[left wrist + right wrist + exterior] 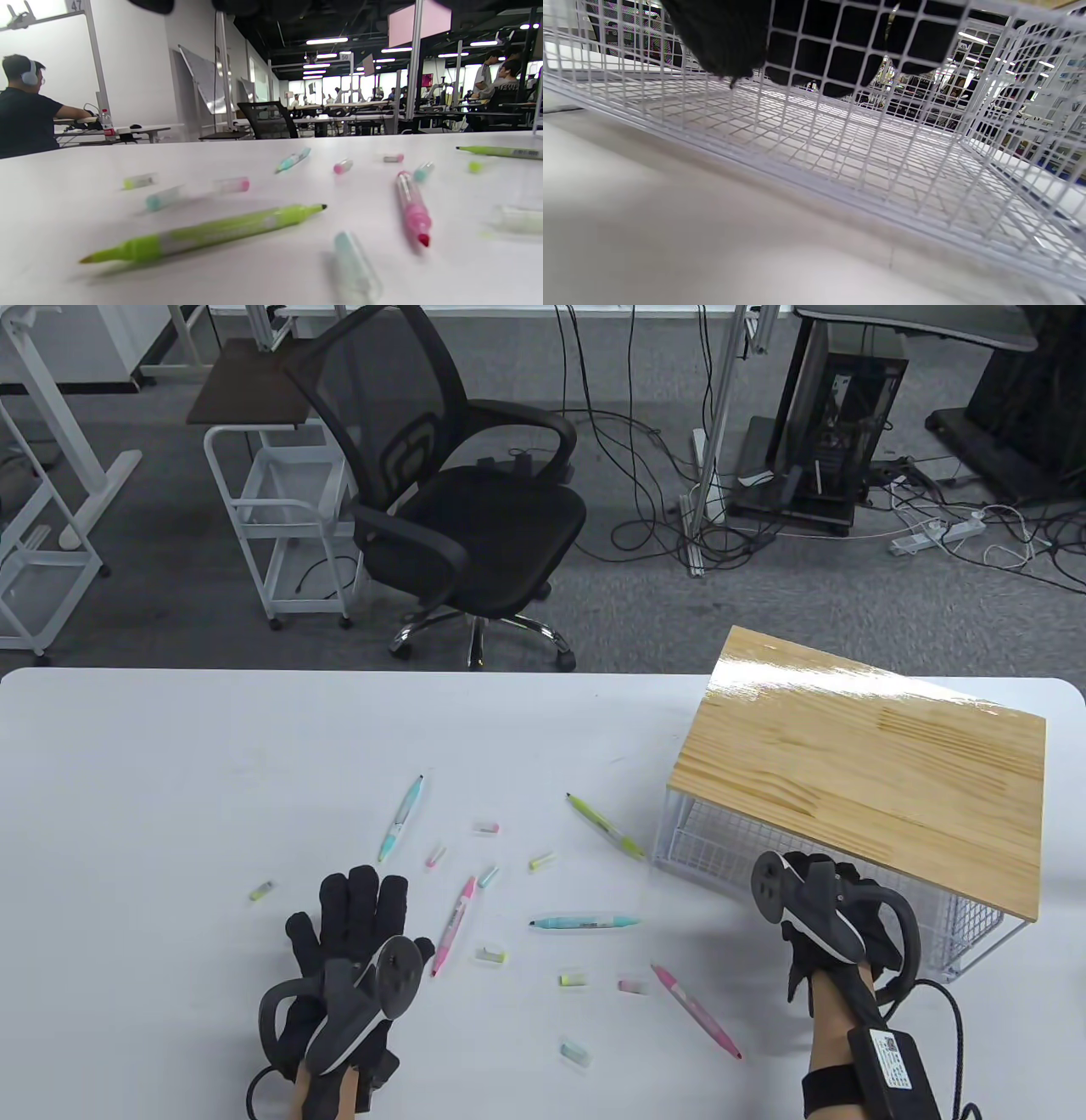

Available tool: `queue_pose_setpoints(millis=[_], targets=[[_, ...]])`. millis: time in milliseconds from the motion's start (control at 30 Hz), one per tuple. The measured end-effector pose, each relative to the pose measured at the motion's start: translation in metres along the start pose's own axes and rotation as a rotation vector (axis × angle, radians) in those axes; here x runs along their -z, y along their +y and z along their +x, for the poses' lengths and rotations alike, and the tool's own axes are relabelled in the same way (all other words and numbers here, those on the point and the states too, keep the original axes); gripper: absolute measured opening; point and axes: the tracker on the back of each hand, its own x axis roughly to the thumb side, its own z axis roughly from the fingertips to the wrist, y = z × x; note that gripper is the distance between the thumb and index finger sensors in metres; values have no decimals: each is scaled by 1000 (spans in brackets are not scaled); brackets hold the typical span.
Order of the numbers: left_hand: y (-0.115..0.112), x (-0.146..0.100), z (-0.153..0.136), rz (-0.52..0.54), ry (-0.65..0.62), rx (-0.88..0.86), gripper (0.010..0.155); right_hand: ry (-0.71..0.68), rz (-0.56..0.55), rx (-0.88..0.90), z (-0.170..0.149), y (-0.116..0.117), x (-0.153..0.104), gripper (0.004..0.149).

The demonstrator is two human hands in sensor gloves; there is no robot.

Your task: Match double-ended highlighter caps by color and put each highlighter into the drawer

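Several uncapped double-ended highlighters lie on the white table: a blue one, a green one, a pink one, another blue one and another pink one. Small loose caps are scattered among them. My left hand lies flat with its fingers straight and holds nothing. The left wrist view shows a further green highlighter close by; the hand hides it in the table view. My right hand grips the front wall of the white wire drawer, thumb in front of the mesh and fingers behind it.
The drawer sits under a wooden top at the table's right. A black office chair and a white cart stand beyond the far edge. A cable runs from my right forearm unit.
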Motion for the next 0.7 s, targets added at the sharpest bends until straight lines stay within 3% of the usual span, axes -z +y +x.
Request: queue_pose_setpoints(millis=[267,700], targets=[[0,0,0,10,-4,-3,74,-13,-32,-39,4,-1,-7,39],[-1,0,5,20,-24,-4,74,-59,-30,-62,11,-5,-40,38]])
